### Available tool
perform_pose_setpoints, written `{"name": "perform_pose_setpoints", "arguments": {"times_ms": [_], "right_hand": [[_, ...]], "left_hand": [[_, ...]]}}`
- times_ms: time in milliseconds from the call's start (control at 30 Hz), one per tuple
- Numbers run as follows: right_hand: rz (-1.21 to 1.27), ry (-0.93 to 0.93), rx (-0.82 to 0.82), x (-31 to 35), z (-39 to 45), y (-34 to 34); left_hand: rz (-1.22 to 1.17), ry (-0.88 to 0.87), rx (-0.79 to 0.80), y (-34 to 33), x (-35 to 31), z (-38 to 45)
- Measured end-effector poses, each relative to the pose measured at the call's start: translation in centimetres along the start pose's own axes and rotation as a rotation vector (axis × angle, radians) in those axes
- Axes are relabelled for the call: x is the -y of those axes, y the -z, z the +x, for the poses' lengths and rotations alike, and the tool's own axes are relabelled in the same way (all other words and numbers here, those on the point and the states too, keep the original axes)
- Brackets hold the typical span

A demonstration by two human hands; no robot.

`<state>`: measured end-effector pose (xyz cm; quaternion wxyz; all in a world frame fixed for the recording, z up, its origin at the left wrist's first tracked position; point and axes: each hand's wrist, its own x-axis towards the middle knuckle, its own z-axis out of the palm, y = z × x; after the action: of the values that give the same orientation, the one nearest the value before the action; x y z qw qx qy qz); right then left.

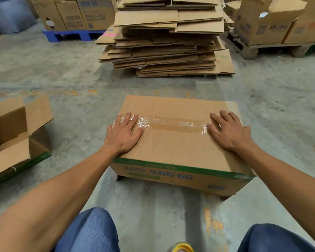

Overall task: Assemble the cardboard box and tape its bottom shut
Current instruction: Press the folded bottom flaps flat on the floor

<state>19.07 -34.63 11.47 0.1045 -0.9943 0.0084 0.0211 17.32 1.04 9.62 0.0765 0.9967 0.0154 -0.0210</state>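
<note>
Concrete floor [171, 215]; upturned box [173, 142] under left hand [123, 132] and right hand [229, 130], both spread flat on tape [175, 125] ends.

Your forearms are bare, no sleeves in view, and your hands wear no gloves. You have blue denim trousers [91, 231] on (both knees showing).

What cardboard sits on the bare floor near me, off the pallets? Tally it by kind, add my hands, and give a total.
Taped box, bottom up: 1
Open box: 1
Stack of flattened cardboard: 1
Hands, both flat on the taped box: 2 (left hand, right hand)
Total: 5
</note>
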Motion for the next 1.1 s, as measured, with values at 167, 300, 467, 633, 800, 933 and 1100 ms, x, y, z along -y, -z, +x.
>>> {"name": "perform_pose_setpoints", "arguments": {"times_ms": [167, 300, 467, 633, 800, 933, 1100], "right_hand": [[0.043, -0.031, -0.060, 1.3, 0.2, 0.0], [0.032, -0.055, -0.103, 2.9, -0.1, -0.6], [0.063, -0.025, -0.138, 7.4, -0.9, -2.9], [0.049, -0.020, -0.124, 7.6, -1.8, -2.9], [0.041, -0.047, -0.156, 4.4, -2.5, -1.1], [0.024, -0.086, -0.178, 2.6, -3.3, -0.9], [0.002, 0.007, -0.247, 5.6, -5.1, -2.5]], "left_hand": [[-0.031, 0.030, -0.005, -0.4, -0.1, -1.1], [-0.059, 0.047, -0.021, -0.2, 0.8, -0.9], [-0.021, 0.093, -0.060, 0.7, 5.4, -1.3], [-0.019, 0.108, -0.090, 0.8, 5.2, -3.2], [-0.058, 0.096, -0.076, -0.5, 1.3, -5.6], [-0.061, 0.086, -0.079, -2.2, -1.6, -6.7], [-0.075, 0.101, -0.089, -3.7, 2.6, -7.8]]}}
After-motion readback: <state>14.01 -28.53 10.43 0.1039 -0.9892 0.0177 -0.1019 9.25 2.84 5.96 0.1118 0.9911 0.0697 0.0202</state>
